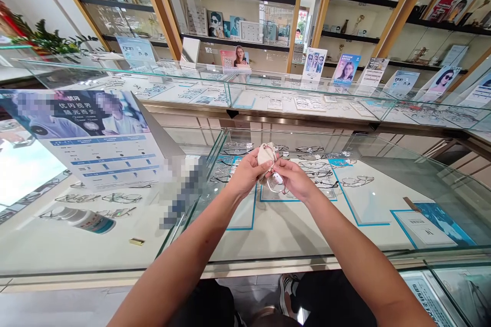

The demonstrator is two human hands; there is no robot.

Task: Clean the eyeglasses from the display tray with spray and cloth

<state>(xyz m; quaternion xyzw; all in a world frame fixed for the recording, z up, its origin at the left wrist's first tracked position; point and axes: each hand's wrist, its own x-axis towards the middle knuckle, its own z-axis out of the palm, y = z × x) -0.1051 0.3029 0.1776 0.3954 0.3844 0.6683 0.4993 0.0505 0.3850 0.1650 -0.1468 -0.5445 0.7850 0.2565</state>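
Observation:
Above the glass display case, both hands meet at chest height in front of me. My left hand [246, 172] is closed round a crumpled beige cloth [265, 153]. With pinched fingers, my right hand [294, 178] grips a pair of eyeglasses [276, 184] with a thin frame. One lens hangs below the fingers, while the cloth covers the other part. A temple of the glasses seems to pass up beside the cloth. Exactly how the fingertips press on the lens is hidden.
Rows of eyeglass frames [357, 181] lie inside the case beneath my hands. To the left are a tented advertising card [111, 161], a white bottle [92, 220] on its side and a small gold-coloured piece [137, 241]. A second glass counter [264, 82] runs behind.

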